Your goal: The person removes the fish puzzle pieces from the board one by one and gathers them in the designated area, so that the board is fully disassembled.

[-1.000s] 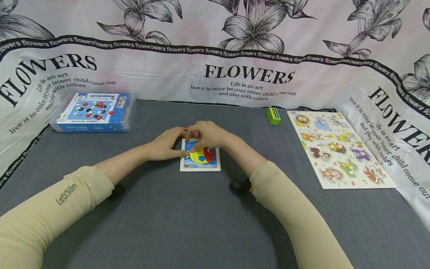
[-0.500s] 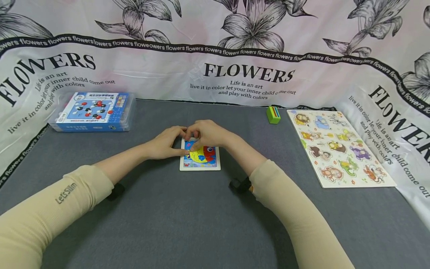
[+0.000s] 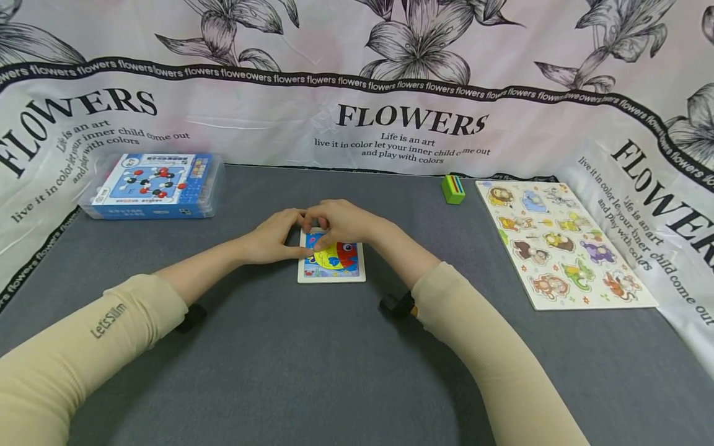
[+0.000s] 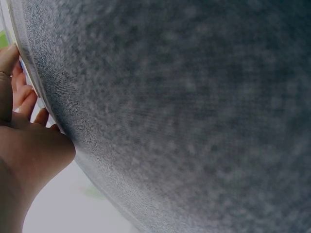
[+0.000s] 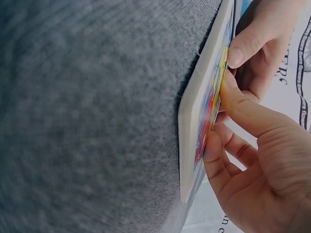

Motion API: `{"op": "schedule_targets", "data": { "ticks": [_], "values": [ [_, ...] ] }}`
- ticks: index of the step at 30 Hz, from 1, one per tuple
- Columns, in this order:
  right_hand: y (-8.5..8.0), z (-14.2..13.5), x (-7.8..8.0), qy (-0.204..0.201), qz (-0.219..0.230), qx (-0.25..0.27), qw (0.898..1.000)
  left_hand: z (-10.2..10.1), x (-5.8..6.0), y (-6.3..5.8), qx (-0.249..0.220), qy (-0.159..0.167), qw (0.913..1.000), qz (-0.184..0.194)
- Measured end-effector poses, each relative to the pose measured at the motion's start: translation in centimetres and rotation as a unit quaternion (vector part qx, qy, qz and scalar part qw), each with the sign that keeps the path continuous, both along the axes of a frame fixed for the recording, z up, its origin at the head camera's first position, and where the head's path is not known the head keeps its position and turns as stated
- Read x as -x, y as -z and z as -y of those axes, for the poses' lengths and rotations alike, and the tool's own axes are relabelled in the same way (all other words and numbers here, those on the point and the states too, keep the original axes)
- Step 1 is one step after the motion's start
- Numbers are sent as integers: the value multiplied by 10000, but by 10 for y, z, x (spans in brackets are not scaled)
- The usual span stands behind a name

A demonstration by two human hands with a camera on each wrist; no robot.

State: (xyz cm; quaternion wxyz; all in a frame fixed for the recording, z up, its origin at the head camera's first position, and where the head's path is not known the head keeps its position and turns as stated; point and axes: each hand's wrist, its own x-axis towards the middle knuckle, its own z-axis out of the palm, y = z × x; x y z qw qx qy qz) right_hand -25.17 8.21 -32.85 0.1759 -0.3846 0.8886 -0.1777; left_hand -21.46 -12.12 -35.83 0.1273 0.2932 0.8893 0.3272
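A small fish puzzle (image 3: 333, 272) with a white frame lies flat on the grey table, showing a yellow and red fish on blue. My left hand (image 3: 273, 240) grips its left side, thumb at the edge and fingers toward the far left corner; the left wrist view shows the thumb (image 4: 8, 58) at the board's rim. Bent over the top of the puzzle is my right hand (image 3: 347, 223), its thumb on the yellow part beside the left thumb. In the right wrist view its curled fingers (image 5: 214, 150) meet the picture; the right hand covers the puzzle's upper part.
At the back left stands a clear-and-blue molecule model box (image 3: 150, 187). Toward the back right sit a small green block with coloured stripes (image 3: 453, 189) and a large animal puzzle board (image 3: 563, 248). A flower-printed cloth (image 3: 268, 130) hangs behind the table.
Both hands stay on the fish puzzle with hardly any movement. The whole view shifts very slightly.
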Motion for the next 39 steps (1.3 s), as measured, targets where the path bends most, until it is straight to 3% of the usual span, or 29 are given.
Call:
{"op": "schedule_targets", "data": {
  "ticks": [16,27,35,39],
  "values": [
    [0,1,-1,105,37,75,9999,1,1,2,9,-49,10000,43],
    [1,0,-4,518,350,502,9968,0,0,2,26,36,9998,-170],
    [4,0,-4,805,479,757,9927,3,-1,2,690,154,9973,-205],
    [5,-1,-3,950,527,854,9904,3,-1,2,753,215,9967,-226]
  ]
}}
